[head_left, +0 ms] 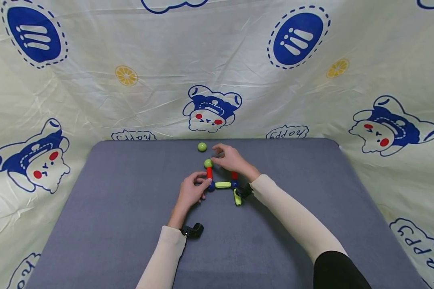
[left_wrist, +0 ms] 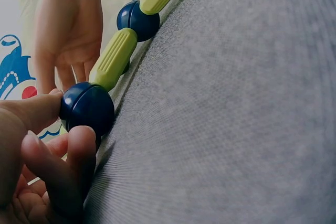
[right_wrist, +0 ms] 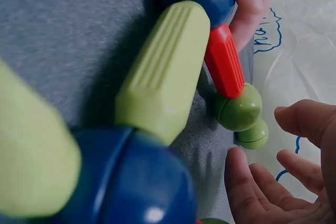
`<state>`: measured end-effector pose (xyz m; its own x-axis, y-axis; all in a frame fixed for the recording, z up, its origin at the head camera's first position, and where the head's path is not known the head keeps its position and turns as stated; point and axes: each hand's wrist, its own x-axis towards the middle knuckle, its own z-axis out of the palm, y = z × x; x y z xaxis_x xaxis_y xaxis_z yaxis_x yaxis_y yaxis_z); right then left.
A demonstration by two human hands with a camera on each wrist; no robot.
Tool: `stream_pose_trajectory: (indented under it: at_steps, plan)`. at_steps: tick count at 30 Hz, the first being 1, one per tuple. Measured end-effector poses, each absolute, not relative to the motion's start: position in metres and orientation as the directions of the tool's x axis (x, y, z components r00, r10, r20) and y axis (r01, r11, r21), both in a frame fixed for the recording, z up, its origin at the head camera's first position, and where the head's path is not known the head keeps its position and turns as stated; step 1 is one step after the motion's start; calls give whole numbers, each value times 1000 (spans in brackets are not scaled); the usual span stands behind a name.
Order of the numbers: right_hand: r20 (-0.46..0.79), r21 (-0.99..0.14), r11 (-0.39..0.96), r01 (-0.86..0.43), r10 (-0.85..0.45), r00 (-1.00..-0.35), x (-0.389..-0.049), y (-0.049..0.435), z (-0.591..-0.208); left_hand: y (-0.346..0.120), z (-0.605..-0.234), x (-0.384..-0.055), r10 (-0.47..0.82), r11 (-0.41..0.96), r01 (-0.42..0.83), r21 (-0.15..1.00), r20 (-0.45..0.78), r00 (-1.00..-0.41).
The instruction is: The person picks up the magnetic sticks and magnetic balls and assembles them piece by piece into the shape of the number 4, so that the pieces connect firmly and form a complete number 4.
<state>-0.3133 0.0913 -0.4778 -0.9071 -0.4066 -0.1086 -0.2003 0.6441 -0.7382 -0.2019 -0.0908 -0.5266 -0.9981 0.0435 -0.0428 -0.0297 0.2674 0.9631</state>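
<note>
My left hand [head_left: 192,190] pinches the left blue ball [left_wrist: 88,107] of a joined ball-and-rod toy on the table. A light green rod [head_left: 223,185] links it to a second blue ball [left_wrist: 137,20], from which another light green rod [head_left: 238,198] points toward me. From the left blue ball a red rod [right_wrist: 226,61] runs away to a green ball [head_left: 208,163]. My right hand [head_left: 233,158] hovers just right of that green ball, thumb and fingers spread, nothing between them. A second red rod [head_left: 234,175] shows partly beneath the right wrist.
A loose green ball [head_left: 202,147] lies near the far edge of the grey table [head_left: 130,241]. Behind and beside the table hangs a pale printed cloth [head_left: 159,48]. Both wrists wear a black strapped camera [head_left: 193,230].
</note>
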Motion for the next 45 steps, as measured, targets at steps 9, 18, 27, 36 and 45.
stream_pose_trajectory:
  at_steps: [9,18,27,36,45]
  plan:
    - [-130,-737,659,-153,-360,-924,-328,79,-482,-91,-528,-203,35,272,-22,962,-33,-999]
    - [-121,-732,665,-148,-341,-932,-340,70,-482,-92,-528,-203,33,274,-24,962,-35,-999]
    - [-117,-758,641,-122,-317,-941,-349,63,-487,-92,-527,-203,38,268,-33,963,-45,-998]
    - [-99,-755,645,-118,-289,-952,-355,54,-490,-92,-528,-203,41,273,-19,962,-32,-999]
    - [-98,-732,674,-106,-258,-961,-360,46,-492,-93,-529,-205,42,274,-9,962,-21,-999]
